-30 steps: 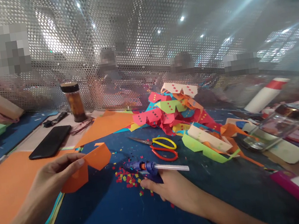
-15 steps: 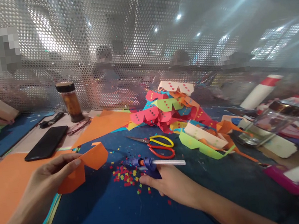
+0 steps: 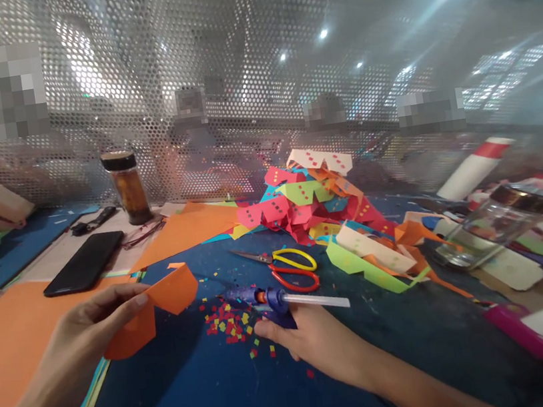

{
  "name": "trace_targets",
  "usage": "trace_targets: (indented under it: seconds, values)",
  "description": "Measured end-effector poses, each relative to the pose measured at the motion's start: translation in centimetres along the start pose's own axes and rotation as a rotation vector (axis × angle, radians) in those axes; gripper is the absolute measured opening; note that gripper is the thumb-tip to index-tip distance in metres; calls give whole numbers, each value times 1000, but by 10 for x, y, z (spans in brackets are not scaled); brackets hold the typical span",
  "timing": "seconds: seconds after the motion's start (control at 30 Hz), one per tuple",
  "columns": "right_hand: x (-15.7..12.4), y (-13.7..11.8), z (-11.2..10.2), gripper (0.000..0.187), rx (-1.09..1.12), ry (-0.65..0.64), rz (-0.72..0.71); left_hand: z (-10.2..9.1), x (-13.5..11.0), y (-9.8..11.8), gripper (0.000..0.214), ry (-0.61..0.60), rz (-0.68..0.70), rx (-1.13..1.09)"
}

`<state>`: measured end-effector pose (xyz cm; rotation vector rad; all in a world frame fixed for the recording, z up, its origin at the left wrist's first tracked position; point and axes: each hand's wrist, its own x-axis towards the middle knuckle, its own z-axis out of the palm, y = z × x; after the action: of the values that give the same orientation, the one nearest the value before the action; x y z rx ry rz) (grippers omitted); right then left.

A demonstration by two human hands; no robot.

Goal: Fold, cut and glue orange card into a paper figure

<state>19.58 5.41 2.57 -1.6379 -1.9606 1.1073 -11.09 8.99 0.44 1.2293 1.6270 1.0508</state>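
Between the thumb and fingers of my left hand (image 3: pixel 101 325) is a folded orange paper cutout (image 3: pixel 172 290), held above the blue table. My right hand (image 3: pixel 310 336) is wrapped round a blue glue gun (image 3: pixel 269 300), its nozzle pointing left and a white glue stick jutting out of its back. Tiny red, yellow and green paper bits (image 3: pixel 230 324) lie scattered under and beside the nozzle. Just behind the glue gun rest scissors (image 3: pixel 293 270) with one yellow and one red handle, blades towards the left.
Coloured paper masks dotted with small squares (image 3: pixel 305 192) are heaped at the back. Orange sheets (image 3: pixel 3 342), a black phone (image 3: pixel 84 262) and a jar of brown liquid (image 3: pixel 129 190) are on the left. A clear jar (image 3: pixel 497 225) and a magenta tool (image 3: pixel 538 341) lie right.
The glue gun has shifted slightly; its glue stick now reaches further right and its nozzle a little further left. My left hand keeps the orange paper cutout nearly where it was.
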Motion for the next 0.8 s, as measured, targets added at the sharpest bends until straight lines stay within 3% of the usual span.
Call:
trace_targets:
  seconds: [0.3, 0.63, 0.8]
  values:
    - [-9, -2, 6, 48, 12, 15, -22, 3, -11, 9, 48, -123, 7, -60]
    - [-3, -6, 3, 45, 1, -15, 45, -3, 1, 0, 44, -26, 42, -38]
    - [-4, -7, 5, 39, 47, -35, 9, -3, 1, 0, 44, -35, 53, -25]
